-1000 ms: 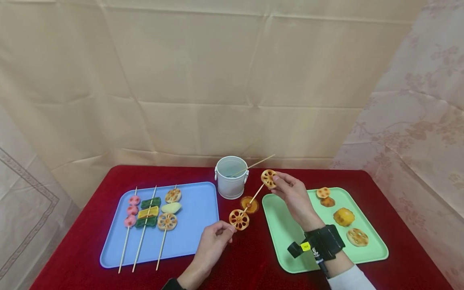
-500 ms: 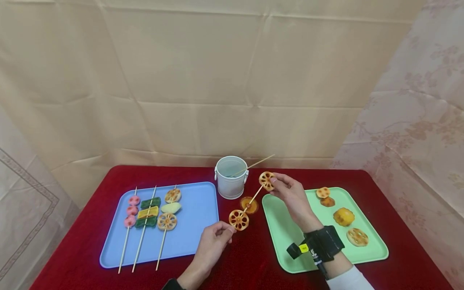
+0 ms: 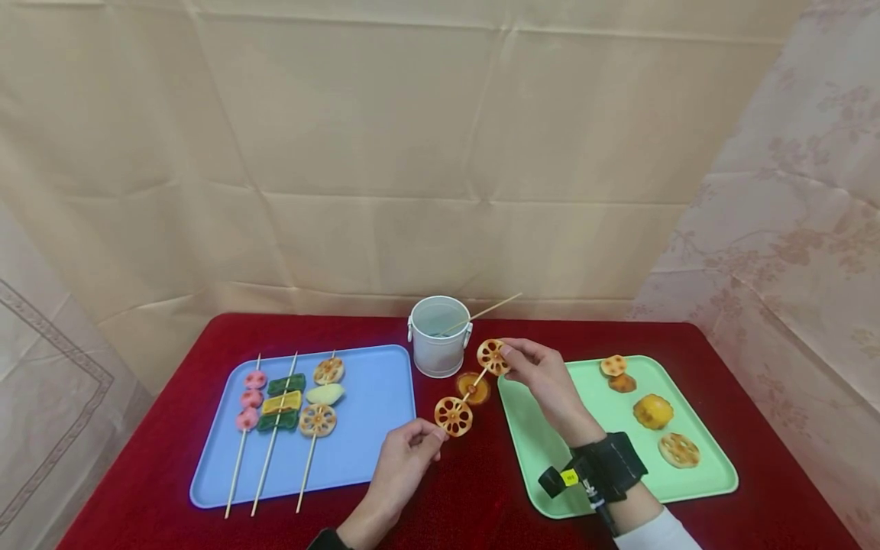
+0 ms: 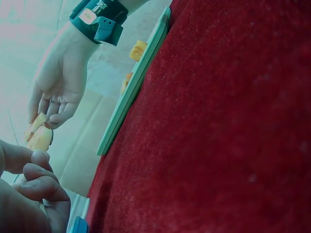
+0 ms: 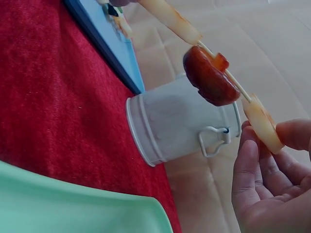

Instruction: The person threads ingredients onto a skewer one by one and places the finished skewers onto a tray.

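Observation:
My left hand [image 3: 406, 458] grips a thin wooden skewer [image 3: 467, 397] just below a lotus root slice [image 3: 453, 416] threaded on it. Farther up the skewer sits a brown mushroom-like piece [image 5: 209, 77]. With thumb and fingers, my right hand [image 3: 546, 382] pinches a second lotus root slice [image 3: 493, 357] at the skewer's upper end. The right wrist view shows the skewer reaching this slice [image 5: 262, 126]; whether the tip comes out beyond it is hidden. In the left wrist view the fingers [image 4: 46, 187] curl over the lower stick.
A blue tray [image 3: 371, 451] at left bears several loaded skewers. The white bucket [image 3: 438, 351] behind the hands has a bare stick [image 3: 498, 304] leaning out. At right, a green tray [image 3: 550, 473] carries several loose food pieces. A red cloth [image 3: 474, 496] covers the table.
My right hand has moved down and left, bringing the upper lotus root slice along the skewer closer to the mushroom-like piece. The left hand has stayed nearly still.

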Motion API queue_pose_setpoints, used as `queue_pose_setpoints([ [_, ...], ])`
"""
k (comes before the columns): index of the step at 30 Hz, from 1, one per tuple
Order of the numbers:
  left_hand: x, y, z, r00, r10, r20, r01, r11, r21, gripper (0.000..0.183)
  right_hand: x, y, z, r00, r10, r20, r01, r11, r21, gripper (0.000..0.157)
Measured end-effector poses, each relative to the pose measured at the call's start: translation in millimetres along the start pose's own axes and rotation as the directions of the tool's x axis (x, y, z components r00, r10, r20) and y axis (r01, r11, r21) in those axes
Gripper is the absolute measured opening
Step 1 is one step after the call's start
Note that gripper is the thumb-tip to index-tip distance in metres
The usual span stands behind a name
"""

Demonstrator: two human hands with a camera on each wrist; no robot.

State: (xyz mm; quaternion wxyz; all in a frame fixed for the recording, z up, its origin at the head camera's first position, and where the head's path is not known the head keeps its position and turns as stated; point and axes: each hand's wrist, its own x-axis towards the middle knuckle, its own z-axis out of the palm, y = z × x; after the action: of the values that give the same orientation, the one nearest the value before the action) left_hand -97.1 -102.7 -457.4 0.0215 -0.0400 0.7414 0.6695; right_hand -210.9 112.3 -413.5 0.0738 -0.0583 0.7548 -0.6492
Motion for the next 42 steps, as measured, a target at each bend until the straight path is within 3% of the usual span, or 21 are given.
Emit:
queue_pose_setpoints([
  [7, 0.0, -1.2, 0.6, 1.0, 0.012, -0.012, -0.012, 0.999, 0.037, 0.023, -2.3, 0.8, 8.0, 0.998, 0.022, 0.052, -0.025, 0.998, 0.055, 0.05],
  [15, 1.3, -1.4, -2.9, 0.998, 0.062, -0.022, -0.058, 0.987, 0.151, 0.026, -2.7, -0.5, 8.7, 0.998, 0.041, 0.056, -0.047, 0.992, 0.121, 0.048],
  [18, 1.3, 0.4, -3.3, 0.998, 0.043, -0.045, -0.036, 0.986, 0.162, 0.027, -3.5, -2.2, 8.4, 0.998, 0.036, 0.055, -0.042, 0.993, 0.113, 0.048],
  [23, 0.3, 3.8, -1.9, 0.997, -0.024, -0.071, 0.031, 0.996, 0.087, 0.02, -5.6, -5.0, 11.1, 0.997, 0.045, 0.057, -0.051, 0.993, 0.107, 0.046],
  [28, -0.4, 5.8, -1.9, 0.997, -0.025, -0.075, 0.034, 0.993, 0.11, 0.017, -7.7, -5.0, 14.5, 0.997, 0.041, 0.059, -0.047, 0.993, 0.107, 0.041],
  [34, -0.8, 3.2, -6.0, 0.997, 0.072, -0.023, -0.066, 0.978, 0.199, 0.015, -9.1, -4.4, 14.4, 0.998, 0.033, 0.052, -0.037, 0.996, 0.075, 0.044],
  [38, 1.2, 0.9, -9.6, 0.983, 0.181, -0.022, -0.167, 0.942, 0.29, 0.015, -8.2, -5.0, 12.5, 0.999, 0.035, 0.04, -0.037, 0.997, 0.062, 0.045],
  [42, 2.6, 1.5, -8.8, 0.978, 0.194, -0.071, -0.162, 0.935, 0.316, 0.016, -8.5, -4.3, 11.9, 0.999, 0.039, 0.03, -0.041, 0.997, 0.063, 0.043],
])
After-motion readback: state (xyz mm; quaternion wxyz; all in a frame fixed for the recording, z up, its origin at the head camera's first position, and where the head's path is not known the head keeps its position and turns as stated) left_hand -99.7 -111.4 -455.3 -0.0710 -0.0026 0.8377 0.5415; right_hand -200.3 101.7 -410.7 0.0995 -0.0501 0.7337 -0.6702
